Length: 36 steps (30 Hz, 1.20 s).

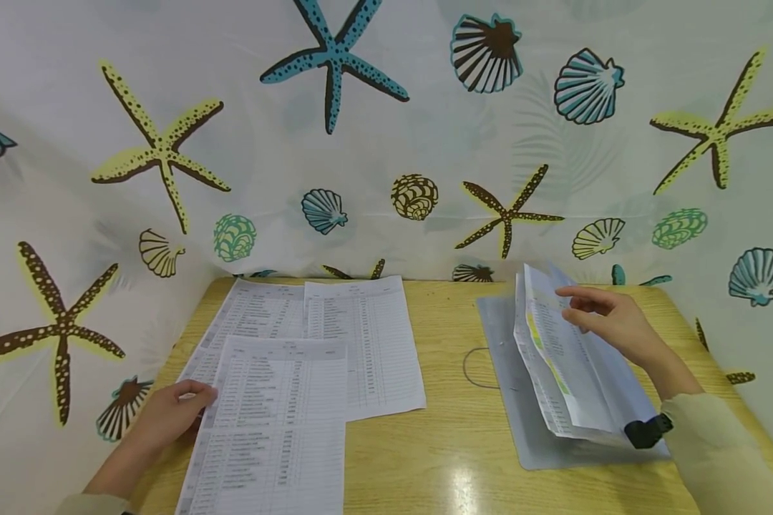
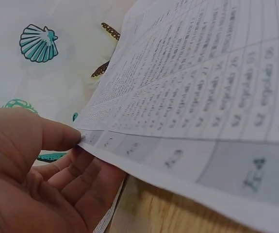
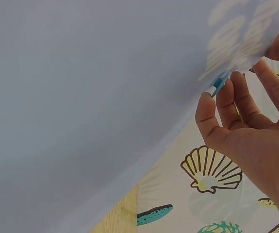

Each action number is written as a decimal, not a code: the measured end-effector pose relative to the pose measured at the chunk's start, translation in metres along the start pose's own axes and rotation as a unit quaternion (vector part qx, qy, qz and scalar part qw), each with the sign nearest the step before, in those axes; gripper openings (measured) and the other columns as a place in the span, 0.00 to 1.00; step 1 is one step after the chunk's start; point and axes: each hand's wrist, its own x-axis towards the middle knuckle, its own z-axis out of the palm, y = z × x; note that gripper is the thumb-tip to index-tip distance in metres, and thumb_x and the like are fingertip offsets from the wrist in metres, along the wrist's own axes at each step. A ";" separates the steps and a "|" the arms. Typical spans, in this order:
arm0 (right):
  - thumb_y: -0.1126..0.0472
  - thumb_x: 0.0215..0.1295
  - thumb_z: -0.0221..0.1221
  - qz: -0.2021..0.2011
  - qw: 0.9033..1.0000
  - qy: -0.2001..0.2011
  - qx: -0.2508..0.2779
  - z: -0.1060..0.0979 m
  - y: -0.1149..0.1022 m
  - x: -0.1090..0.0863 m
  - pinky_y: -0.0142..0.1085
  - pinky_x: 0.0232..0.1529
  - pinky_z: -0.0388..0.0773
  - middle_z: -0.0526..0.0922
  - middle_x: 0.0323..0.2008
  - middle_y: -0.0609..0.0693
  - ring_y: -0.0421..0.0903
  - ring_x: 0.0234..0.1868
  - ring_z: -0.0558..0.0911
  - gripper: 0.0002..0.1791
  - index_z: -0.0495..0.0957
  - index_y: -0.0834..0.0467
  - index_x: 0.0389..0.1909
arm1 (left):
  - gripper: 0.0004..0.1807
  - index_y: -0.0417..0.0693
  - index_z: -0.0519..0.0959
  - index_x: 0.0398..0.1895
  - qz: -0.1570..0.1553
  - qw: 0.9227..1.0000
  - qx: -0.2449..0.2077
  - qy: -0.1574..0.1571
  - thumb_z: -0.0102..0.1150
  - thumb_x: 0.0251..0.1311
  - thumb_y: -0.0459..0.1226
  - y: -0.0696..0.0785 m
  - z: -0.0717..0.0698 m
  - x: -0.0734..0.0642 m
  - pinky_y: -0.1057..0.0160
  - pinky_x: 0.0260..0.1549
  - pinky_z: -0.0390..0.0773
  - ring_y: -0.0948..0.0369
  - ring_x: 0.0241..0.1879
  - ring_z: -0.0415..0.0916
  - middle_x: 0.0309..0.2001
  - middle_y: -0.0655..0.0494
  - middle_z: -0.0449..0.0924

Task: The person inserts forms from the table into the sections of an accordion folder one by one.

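Paper is my main worry on this feed: loose white printed table sheet (image 1: 270, 429), around 7 o'clock in the head view. The left hand (image 1: 170, 411) pinches its left edge, thumb above, fingers below. It'll be light and floppy, I reckon, easy to crease, so grip the edge gently and slide rather than yank.

At 4 o'clock there's a pale grey-blue plastic document folder (image 1: 512, 422) with a fanned wad of white printed pages (image 1: 557, 357), some highlighted yellow. The right hand (image 1: 612, 322) looks to be pinching the raised cover's edge, fingers curled. I'd guess the cover's springy and a bit slippery; that outer edge seems the best hold.

In the way: left-hand rear printed sheet (image 1: 267, 304) at 8 o'clock and middle printed sheet (image 1: 383, 350) at 6, both partly under the front one. Also a thin grey cord loop (image 1: 467, 365) off the folder's 9 o'clock side could snag pages. It's all on a yellowish wood-grain table (image 1: 438, 443).
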 end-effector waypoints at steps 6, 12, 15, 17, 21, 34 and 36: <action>0.55 0.75 0.65 0.006 1.000 -0.003 -0.002 0.001 0.001 0.002 0.32 0.36 0.81 0.81 0.42 0.41 0.39 0.37 0.79 0.25 0.78 0.61 0.68 | 0.32 0.29 0.64 0.73 -0.027 0.998 -0.042 -0.033 0.53 0.79 0.45 0.001 0.001 -0.002 0.61 0.28 0.86 0.60 0.31 0.86 0.36 0.55 0.88; 0.56 0.75 0.65 -0.003 1.000 -0.003 -0.010 0.000 0.001 0.003 0.33 0.36 0.81 0.81 0.43 0.43 0.38 0.38 0.78 0.25 0.78 0.61 0.68 | 0.35 0.27 0.60 0.77 -0.007 0.997 -0.048 -0.067 0.55 0.77 0.40 0.004 0.004 -0.004 0.62 0.30 0.85 0.61 0.35 0.86 0.43 0.53 0.90; 0.56 0.75 0.65 -0.004 1.000 -0.002 -0.008 -0.001 0.001 0.003 0.32 0.35 0.81 0.80 0.43 0.43 0.39 0.38 0.78 0.25 0.78 0.61 0.68 | 0.34 0.26 0.59 0.77 0.002 0.995 -0.065 -0.074 0.55 0.78 0.39 0.004 0.005 -0.004 0.63 0.30 0.85 0.61 0.36 0.87 0.44 0.54 0.90; 0.56 0.75 0.65 -0.002 1.000 -0.003 -0.007 -0.002 0.000 0.004 0.32 0.35 0.81 0.80 0.42 0.42 0.40 0.38 0.78 0.25 0.78 0.61 0.68 | 0.34 0.26 0.58 0.77 0.010 0.993 -0.079 -0.083 0.54 0.79 0.39 0.005 0.006 -0.004 0.63 0.31 0.86 0.61 0.37 0.87 0.45 0.54 0.90; 0.55 0.75 0.65 0.008 1.000 -0.005 -0.007 -0.003 -0.001 0.003 0.32 0.35 0.80 0.80 0.41 0.43 0.42 0.37 0.79 0.25 0.78 0.60 0.68 | 0.35 0.26 0.56 0.78 0.016 0.989 -0.112 -0.099 0.54 0.80 0.40 0.007 0.007 -0.005 0.61 0.35 0.88 0.61 0.39 0.89 0.45 0.56 0.89; 0.55 0.75 0.64 0.016 1.000 -0.003 -0.009 -0.004 0.001 0.002 0.33 0.37 0.80 0.79 0.42 0.44 0.39 0.37 0.79 0.25 0.78 0.58 0.68 | 0.39 0.27 0.52 0.79 0.032 0.979 -0.158 -0.122 0.55 0.80 0.42 0.023 0.022 -0.002 0.62 0.40 0.88 0.63 0.41 0.89 0.49 0.57 0.88; 0.55 0.75 0.64 0.015 1.000 -0.002 -0.010 -0.003 0.002 0.002 0.33 0.37 0.80 0.79 0.42 0.44 0.39 0.37 0.79 0.25 0.78 0.59 0.68 | 0.39 0.26 0.51 0.80 0.036 0.978 -0.163 -0.122 0.55 0.80 0.41 0.026 0.025 -0.001 0.62 0.39 0.88 0.64 0.41 0.89 0.49 0.57 0.88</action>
